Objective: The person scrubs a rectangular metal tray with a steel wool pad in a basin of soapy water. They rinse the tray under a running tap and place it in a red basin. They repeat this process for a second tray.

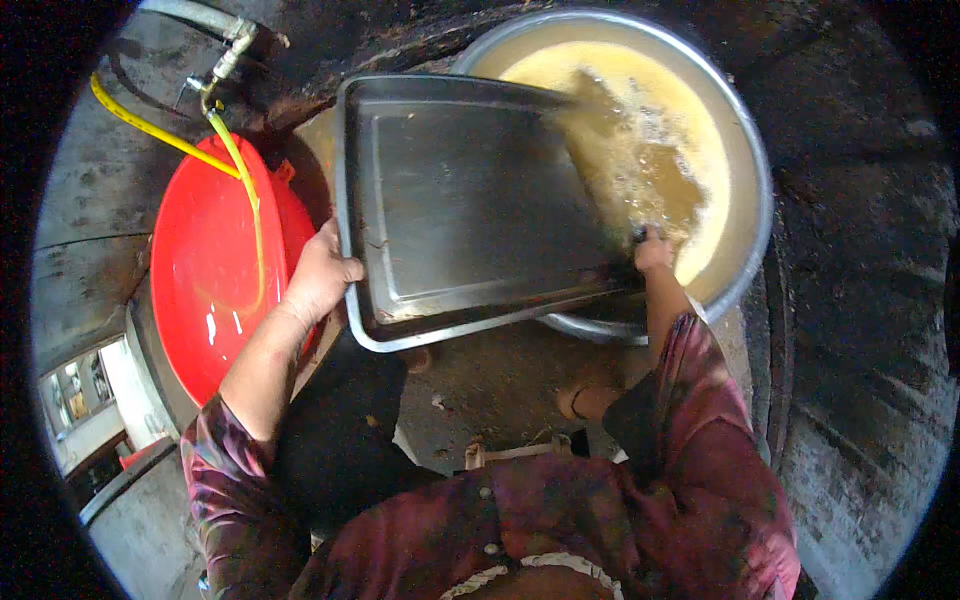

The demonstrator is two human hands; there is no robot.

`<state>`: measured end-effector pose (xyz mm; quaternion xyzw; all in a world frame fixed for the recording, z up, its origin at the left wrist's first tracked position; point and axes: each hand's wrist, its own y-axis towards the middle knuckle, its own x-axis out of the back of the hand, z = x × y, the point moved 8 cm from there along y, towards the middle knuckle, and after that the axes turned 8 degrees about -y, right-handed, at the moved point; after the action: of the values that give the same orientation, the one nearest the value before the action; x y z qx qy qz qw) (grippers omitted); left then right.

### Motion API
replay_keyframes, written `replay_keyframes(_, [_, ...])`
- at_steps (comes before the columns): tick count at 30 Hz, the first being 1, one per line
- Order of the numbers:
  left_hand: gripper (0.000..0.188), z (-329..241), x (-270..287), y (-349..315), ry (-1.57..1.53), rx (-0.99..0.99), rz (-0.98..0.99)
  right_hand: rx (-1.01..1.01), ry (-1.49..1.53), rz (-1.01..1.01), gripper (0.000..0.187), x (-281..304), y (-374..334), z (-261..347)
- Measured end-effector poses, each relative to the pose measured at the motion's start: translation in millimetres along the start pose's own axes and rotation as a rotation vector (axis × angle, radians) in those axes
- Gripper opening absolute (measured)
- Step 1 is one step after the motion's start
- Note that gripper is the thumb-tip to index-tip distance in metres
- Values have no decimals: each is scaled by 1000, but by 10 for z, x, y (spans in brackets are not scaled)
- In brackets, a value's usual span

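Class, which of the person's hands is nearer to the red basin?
Left. The left hand grips the dark tray close beside the red basin; the right hand is across the tray, over the large metal tub.

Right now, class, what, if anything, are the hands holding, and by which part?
The left hand grips the rectangular metal tray by its left rim. The right hand is at the tray's right end; what it holds is unclear.

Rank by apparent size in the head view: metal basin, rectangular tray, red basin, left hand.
1. Metal basin and rectangular tray: too close to rank; the tray hides part of the basin.
2. Red basin
3. Left hand
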<state>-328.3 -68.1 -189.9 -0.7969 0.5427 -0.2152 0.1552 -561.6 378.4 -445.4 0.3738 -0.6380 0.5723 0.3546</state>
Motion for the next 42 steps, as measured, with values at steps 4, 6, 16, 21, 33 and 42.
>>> replay_keyframes(4, [55,142,-133,-52,-54,95,18,-59,125,18,38,86,-144,688])
replay_keyframes(6, [53,86,-275,144,-27,93,37,205,295,-435,37,41,-52,962])
replay_keyframes(16, [46,-7,-82,30,53,-93,-35,1096,735,-452,38,1387,-2883,3200])
replay_keyframes(21, [52,-129,1,-110,25,-16,-25,657,237,-147,45,854,-1085,2139])
replay_keyframes(33, [48,-174,84,-240,44,93,-7,291,25,-147,34,383,39,1716])
replay_keyframes(42, [47,-51,179,-254,98,150,0,1062,533,-429,37,1720,-2683,3884])
